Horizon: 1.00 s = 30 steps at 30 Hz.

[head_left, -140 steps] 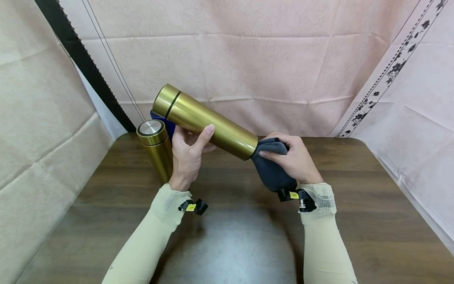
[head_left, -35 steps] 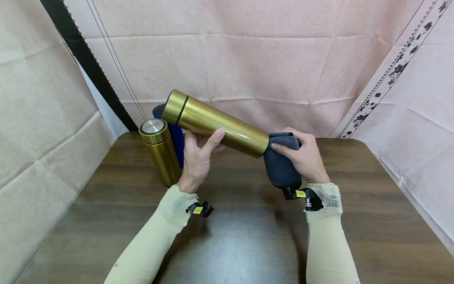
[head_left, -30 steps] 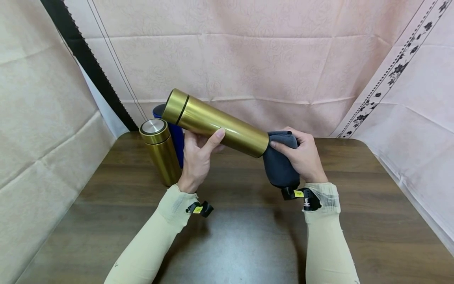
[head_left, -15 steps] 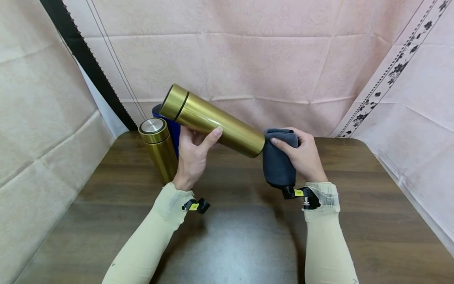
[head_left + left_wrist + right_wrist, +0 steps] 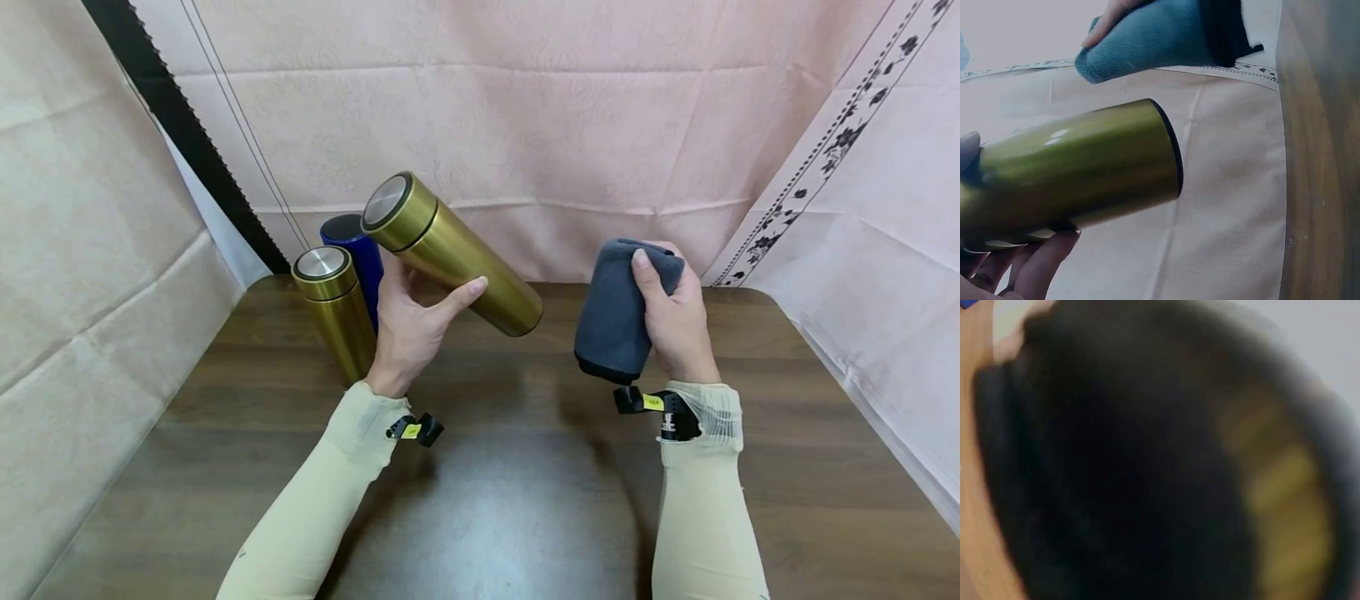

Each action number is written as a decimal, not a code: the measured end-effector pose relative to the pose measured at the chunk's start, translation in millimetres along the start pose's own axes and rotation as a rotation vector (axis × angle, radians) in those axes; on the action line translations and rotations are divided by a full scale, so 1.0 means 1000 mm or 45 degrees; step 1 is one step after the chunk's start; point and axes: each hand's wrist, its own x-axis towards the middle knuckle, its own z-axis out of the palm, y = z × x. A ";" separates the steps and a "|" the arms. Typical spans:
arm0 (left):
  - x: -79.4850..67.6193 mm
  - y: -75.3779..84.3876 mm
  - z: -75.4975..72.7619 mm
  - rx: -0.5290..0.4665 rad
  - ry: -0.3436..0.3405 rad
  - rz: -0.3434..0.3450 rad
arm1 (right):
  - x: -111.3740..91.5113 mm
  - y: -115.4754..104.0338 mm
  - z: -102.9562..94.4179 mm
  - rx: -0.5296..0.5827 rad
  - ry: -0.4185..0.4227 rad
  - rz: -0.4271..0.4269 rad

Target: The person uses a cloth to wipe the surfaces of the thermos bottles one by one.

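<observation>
My left hand (image 5: 408,333) grips a gold thermos bottle (image 5: 476,275) from below, thumb along its near side. The bottle is tilted above the table, its silver-topped lid pointing up and left, its base low and to the right. In the left wrist view the base end of the bottle (image 5: 1097,162) shows, with fingertips (image 5: 1047,262) curled under it. My right hand (image 5: 682,333) holds a folded dark grey-blue cloth (image 5: 611,312), thumb over its upper part, apart from the bottle. A blurred dark mass fills most of the right wrist view.
A second gold thermos bottle (image 5: 337,333) stands upright on the wooden table (image 5: 487,508), left of my left hand. Behind it is a blue cylinder with a dark top (image 5: 363,262). Pale cloth curtains (image 5: 540,142) hang around the table's back and sides.
The cloth was pressed around the bottle's base; it has come away, moving right and slightly up with my right hand. My left hand has turned the bottle so its lid top now shows.
</observation>
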 end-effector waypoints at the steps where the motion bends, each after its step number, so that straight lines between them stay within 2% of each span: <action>1: 0.000 -0.001 0.000 0.021 0.000 -0.009 | 0.001 -0.001 0.000 0.017 0.030 -0.007; 5: -0.001 -0.003 0.002 0.125 0.001 -0.048 | 0.001 -0.007 -0.001 0.077 0.133 -0.009; 12: -0.005 -0.008 0.006 0.243 0.002 -0.081 | -0.003 -0.017 -0.001 0.128 0.128 -0.009; 16: -0.006 -0.010 0.010 0.281 -0.006 -0.121 | -0.006 -0.022 0.000 0.099 0.161 -0.036; 22: -0.007 -0.014 0.016 0.293 -0.047 -0.213 | -0.012 -0.029 -0.004 -0.029 0.143 0.014; 24: -0.006 -0.015 0.018 0.298 -0.054 -0.236 | -0.013 -0.032 -0.004 -0.032 0.158 0.023; 30: 0.006 -0.019 0.027 0.335 -0.071 -0.286 | -0.011 -0.038 -0.001 0.109 0.264 -0.056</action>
